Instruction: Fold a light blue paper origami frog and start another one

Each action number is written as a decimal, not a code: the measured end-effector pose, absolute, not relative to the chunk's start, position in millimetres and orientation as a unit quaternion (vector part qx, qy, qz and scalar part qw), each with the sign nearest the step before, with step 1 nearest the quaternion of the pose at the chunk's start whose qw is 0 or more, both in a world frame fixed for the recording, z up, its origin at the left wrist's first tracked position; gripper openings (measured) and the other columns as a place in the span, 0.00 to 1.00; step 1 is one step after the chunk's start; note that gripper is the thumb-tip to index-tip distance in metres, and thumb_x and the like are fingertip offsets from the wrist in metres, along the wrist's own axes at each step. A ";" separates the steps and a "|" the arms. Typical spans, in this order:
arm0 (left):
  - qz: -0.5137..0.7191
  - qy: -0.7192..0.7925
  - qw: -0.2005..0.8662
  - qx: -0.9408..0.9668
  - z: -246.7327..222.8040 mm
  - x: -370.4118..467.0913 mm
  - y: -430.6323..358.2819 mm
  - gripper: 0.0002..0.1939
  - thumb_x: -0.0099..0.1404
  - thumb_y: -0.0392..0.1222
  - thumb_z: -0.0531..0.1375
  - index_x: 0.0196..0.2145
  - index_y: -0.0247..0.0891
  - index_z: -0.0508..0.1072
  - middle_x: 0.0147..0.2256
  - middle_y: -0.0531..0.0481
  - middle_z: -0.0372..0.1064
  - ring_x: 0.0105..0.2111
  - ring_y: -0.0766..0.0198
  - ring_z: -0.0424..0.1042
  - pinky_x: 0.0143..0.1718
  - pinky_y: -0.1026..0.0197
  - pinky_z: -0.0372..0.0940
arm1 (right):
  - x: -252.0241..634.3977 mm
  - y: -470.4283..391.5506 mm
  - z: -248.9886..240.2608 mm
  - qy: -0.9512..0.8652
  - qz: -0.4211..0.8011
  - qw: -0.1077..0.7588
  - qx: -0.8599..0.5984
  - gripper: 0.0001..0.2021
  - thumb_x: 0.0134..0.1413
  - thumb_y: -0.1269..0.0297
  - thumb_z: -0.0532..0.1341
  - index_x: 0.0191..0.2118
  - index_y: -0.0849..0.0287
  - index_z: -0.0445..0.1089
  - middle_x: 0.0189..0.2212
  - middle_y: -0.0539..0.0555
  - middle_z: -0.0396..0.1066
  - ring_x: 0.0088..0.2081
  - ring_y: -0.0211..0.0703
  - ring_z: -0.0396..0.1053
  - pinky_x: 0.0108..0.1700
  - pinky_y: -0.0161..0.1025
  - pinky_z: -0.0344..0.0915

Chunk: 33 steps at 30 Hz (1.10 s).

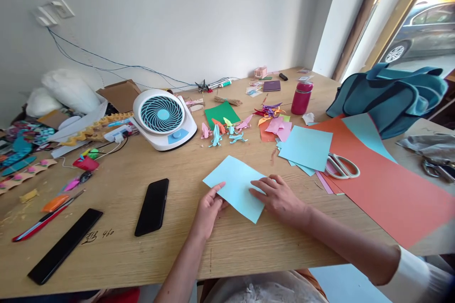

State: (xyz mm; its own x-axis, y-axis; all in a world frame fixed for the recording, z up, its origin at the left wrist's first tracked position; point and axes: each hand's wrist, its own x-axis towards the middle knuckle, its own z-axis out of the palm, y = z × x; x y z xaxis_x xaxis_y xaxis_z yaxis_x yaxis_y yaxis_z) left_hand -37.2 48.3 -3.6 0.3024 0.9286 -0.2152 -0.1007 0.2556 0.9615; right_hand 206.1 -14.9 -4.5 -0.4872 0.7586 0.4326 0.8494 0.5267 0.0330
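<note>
A light blue sheet of paper [236,187] lies at an angle near the front of the wooden table. My left hand [209,208] pinches its near left edge, thumb on top and fingers underneath. On the sheet's right part rest the spread fingertips of my right hand [279,196], the palm just off its edge. More light blue sheets [305,147] are stacked behind my right hand, beside white-handled scissors [343,166]. Several small folded paper figures [216,135] in blue, pink, orange and green stand beyond the sheet, by a green square of paper [223,113].
A white fan [161,116] stands at the back left. In front of it lies a black phone [152,207], with a long black bar [66,246] further left. Large orange paper [387,189], a magenta bottle [302,97] and a teal bag [384,99] occupy the right side.
</note>
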 end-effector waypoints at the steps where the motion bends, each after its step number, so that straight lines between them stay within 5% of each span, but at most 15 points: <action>1: 0.375 0.465 0.622 0.507 -5.4 -41.8 40.8 0.26 0.53 0.36 0.62 0.52 0.40 0.74 0.41 0.44 0.74 0.38 0.57 0.74 0.43 0.55 0.70 | 207.1 -16.4 -7.5 -0.860 -0.104 0.188 -0.462 0.17 0.62 0.74 0.51 0.52 0.58 0.70 0.54 0.59 0.69 0.48 0.51 0.67 0.50 0.51 0.61; 5: 0.321 0.517 0.310 0.730 -4.4 -62.0 11.5 0.22 0.60 0.38 0.59 0.53 0.47 0.74 0.42 0.42 0.66 0.36 0.58 0.71 0.39 0.54 0.70 | 209.7 -23.4 -12.5 -0.862 -0.032 0.204 -0.463 0.17 0.61 0.73 0.52 0.52 0.60 0.70 0.55 0.59 0.69 0.51 0.51 0.67 0.51 0.50 0.63; 9: 0.225 0.452 0.086 0.859 14.0 -57.9 2.3 0.25 0.63 0.39 0.60 0.58 0.46 0.68 0.51 0.39 0.64 0.51 0.49 0.66 0.52 0.44 0.64 | 209.9 -24.9 -6.5 -0.850 0.020 0.216 -0.480 0.18 0.59 0.73 0.55 0.53 0.60 0.69 0.55 0.60 0.69 0.52 0.51 0.67 0.51 0.51 0.64; 12: 0.127 0.339 0.080 0.929 25.8 -39.6 13.0 0.31 0.63 0.39 0.60 0.63 0.43 0.59 0.60 0.42 0.59 0.62 0.46 0.55 0.60 0.38 0.55 | 209.5 -25.1 -1.3 -0.845 0.052 0.226 -0.481 0.17 0.60 0.73 0.56 0.54 0.61 0.69 0.53 0.60 0.71 0.51 0.51 0.68 0.51 0.51 0.63; 19: 0.092 0.253 0.157 0.950 22.6 -21.3 34.0 0.26 0.59 0.23 0.54 0.54 0.38 0.69 0.54 0.45 0.70 0.56 0.55 0.66 0.55 0.46 0.65 | 220.7 -33.1 1.0 -0.846 0.096 0.240 -0.466 0.16 0.62 0.72 0.55 0.55 0.60 0.67 0.53 0.59 0.70 0.53 0.51 0.66 0.56 0.54 0.59; 28: 0.118 0.290 0.200 0.928 26.3 -16.0 24.4 0.20 0.64 0.31 0.56 0.53 0.37 0.70 0.53 0.43 0.70 0.56 0.52 0.66 0.52 0.45 0.67 | 241.0 -31.8 4.7 -0.754 0.186 0.296 -0.556 0.11 0.62 0.73 0.56 0.47 0.57 0.70 0.46 0.60 0.64 0.45 0.49 0.64 0.44 0.48 0.66; 33: 0.093 0.297 0.207 0.927 30.4 -14.0 18.2 0.25 0.62 0.26 0.51 0.56 0.37 0.69 0.56 0.44 0.68 0.58 0.55 0.63 0.54 0.47 0.66 | 240.7 -35.5 -0.3 -0.762 0.176 0.293 -0.550 0.12 0.60 0.75 0.57 0.47 0.57 0.69 0.45 0.61 0.63 0.43 0.50 0.62 0.41 0.48 0.66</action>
State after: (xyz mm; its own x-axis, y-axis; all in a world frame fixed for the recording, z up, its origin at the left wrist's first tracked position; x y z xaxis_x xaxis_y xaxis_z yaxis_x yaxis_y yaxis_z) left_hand -14.0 18.2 30.4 0.8061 0.5897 0.0493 0.5125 -0.7374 0.4400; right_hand 240.7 -35.5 -0.3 -0.2228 0.9413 0.2534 0.7356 0.3330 -0.5899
